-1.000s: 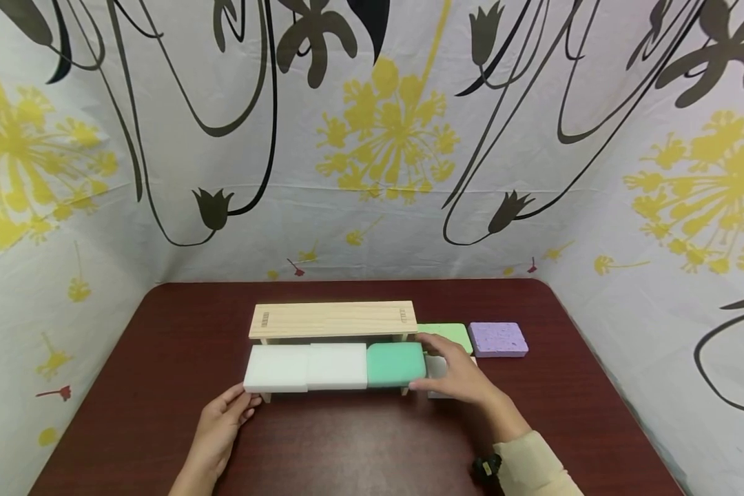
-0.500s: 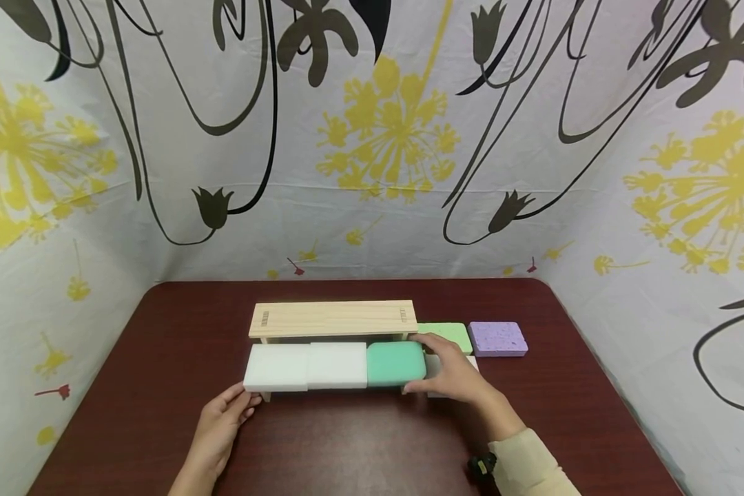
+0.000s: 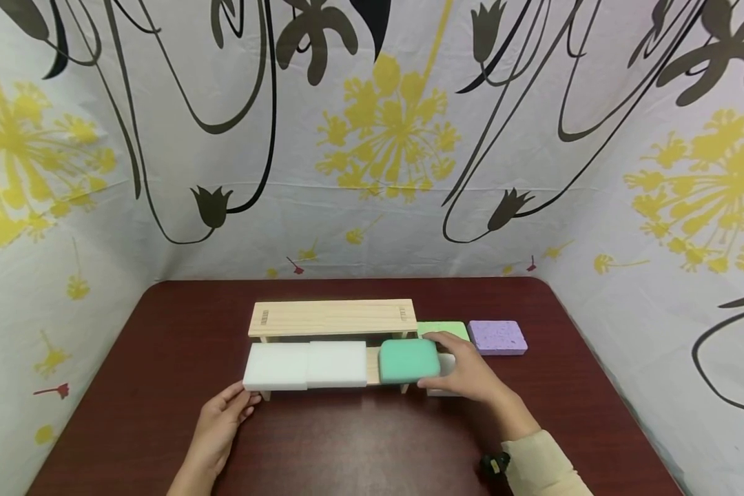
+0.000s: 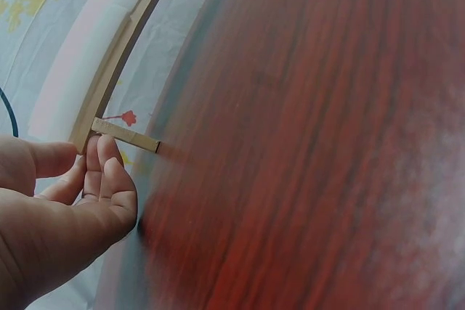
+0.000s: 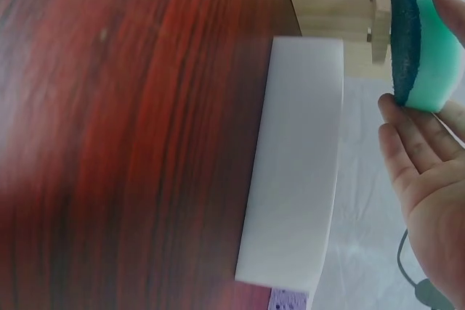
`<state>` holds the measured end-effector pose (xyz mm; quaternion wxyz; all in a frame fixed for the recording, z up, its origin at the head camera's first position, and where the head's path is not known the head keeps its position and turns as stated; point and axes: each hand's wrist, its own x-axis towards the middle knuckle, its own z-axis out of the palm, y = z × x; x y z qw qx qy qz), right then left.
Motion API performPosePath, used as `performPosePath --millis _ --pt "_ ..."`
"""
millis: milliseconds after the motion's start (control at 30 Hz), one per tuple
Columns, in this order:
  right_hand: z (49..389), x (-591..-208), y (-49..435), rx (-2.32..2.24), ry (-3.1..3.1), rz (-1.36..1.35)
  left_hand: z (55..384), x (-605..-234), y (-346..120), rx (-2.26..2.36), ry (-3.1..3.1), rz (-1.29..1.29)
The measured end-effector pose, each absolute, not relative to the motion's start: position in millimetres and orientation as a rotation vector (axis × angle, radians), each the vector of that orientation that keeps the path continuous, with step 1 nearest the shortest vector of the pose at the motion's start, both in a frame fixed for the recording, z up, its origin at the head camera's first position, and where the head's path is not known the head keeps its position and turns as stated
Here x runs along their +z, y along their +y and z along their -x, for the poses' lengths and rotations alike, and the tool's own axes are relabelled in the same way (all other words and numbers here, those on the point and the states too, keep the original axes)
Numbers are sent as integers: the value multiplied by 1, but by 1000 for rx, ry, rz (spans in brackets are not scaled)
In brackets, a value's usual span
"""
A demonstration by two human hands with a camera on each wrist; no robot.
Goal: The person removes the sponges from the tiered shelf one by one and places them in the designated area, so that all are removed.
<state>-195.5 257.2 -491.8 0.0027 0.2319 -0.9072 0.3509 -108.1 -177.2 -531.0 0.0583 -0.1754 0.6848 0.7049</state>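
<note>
My right hand [image 3: 474, 375] grips a teal-green sponge [image 3: 409, 361] between thumb and fingers, over the right end of the front wooden stand [image 3: 373, 366]. The right wrist view shows the dark scouring layer [image 5: 404, 30] on the sponge's underside, lifted off the wood. Two white sponges [image 3: 277, 366] lie side by side on the left and middle of this stand. At its left end my left hand [image 3: 215, 434] pinches the board, thumb near the top edge and fingers beneath, beside a short leg [image 4: 127, 136].
Behind stands a second low wooden stand [image 3: 335, 318]. To the right lie a light green sponge [image 3: 441, 330], partly hidden, and a purple sponge [image 3: 498, 337]. A white block [image 5: 298, 165] rests on the dark red table [image 3: 347, 448] below my right hand. Patterned cloth [image 3: 372, 234] surrounds the table.
The teal-green sponge has moved right with my right hand, away from the white sponges, baring a strip of wood between them. My left hand stays in place.
</note>
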Motion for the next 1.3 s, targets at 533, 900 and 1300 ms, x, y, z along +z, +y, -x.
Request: performPosePath --millis 533,900,1300 --pt "190 -491 293 1095 -2832 -658 107 -531 -177 2128 2078 545" --pt "185 -493 318 1018 -2848 -603 107 -531 -176 2123 2093 530" --pt "182 -494 341 969 -2760 -670 107 -530 -176 2120 2095 521"
